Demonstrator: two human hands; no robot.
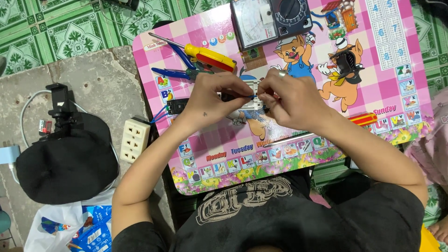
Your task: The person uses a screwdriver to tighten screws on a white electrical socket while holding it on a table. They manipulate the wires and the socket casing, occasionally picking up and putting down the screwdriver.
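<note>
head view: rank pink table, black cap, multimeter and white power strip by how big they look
1. pink table
2. black cap
3. multimeter, cut off by the top edge
4. white power strip
The cap lies lower, beside the table, so its real size is unsure.

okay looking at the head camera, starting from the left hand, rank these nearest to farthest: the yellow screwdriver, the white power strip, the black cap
From the left hand:
1. Yellow screwdriver, just beyond it on the pink table.
2. White power strip, off the table's left edge.
3. Black cap, farthest left on the floor.
</note>
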